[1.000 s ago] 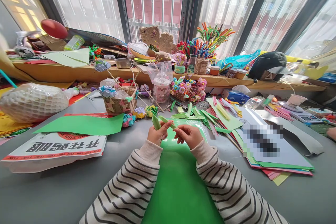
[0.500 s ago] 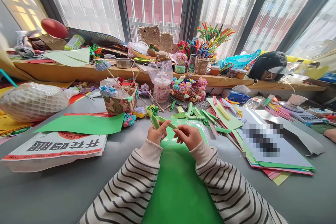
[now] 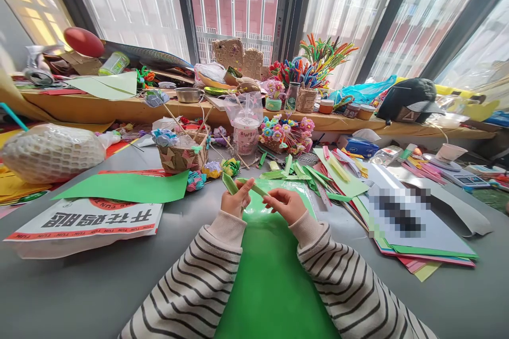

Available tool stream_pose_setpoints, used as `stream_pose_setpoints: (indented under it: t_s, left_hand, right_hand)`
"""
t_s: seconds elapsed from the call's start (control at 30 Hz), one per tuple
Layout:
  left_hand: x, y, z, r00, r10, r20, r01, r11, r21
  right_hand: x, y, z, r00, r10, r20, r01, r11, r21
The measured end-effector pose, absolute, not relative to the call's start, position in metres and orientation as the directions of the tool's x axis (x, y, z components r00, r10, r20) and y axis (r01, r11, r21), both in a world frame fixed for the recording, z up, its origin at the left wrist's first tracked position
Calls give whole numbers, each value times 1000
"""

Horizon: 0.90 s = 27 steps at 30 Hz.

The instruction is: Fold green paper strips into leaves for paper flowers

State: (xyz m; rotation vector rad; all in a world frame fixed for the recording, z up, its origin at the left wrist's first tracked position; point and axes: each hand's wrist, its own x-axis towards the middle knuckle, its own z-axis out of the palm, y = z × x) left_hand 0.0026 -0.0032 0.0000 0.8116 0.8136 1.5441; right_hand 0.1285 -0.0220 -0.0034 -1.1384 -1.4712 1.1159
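Grey table (image 3: 75,296) beneath; green mat (image 3: 274,280) runs lengthwise away from you. Green scraps (image 3: 296,171) lie near its far end. Your left hand (image 3: 237,202) is curled nearly closed, thumb pressing a paper strip (image 3: 258,189); your right hand (image 3: 286,205) pinches the strip's right end, thumb and fingertip together. Strip sits above the mat's far end: one part points up-left, away from you; the span between hands slants down-right. Your left thumb hides where they meet.
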Motion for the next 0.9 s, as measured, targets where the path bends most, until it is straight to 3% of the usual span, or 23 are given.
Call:
stream_pose_setpoints:
  t_s: [0.13,0.4,0.9]
  left_hand:
    - [4,-3,-2,-35,999,35,-466,-47,883]
    - [1,-5,3,49,996,79,-499,-44,865]
    - [3,-8,4,-72,995,69,-480,-96,872]
  right_hand:
    - [130,-21,-3,-94,976,196,185,210,-960]
    - [132,-21,-1,-96,983,154,74,162,-984]
    - [131,-24,2,-84,979,186,126,196,-973]
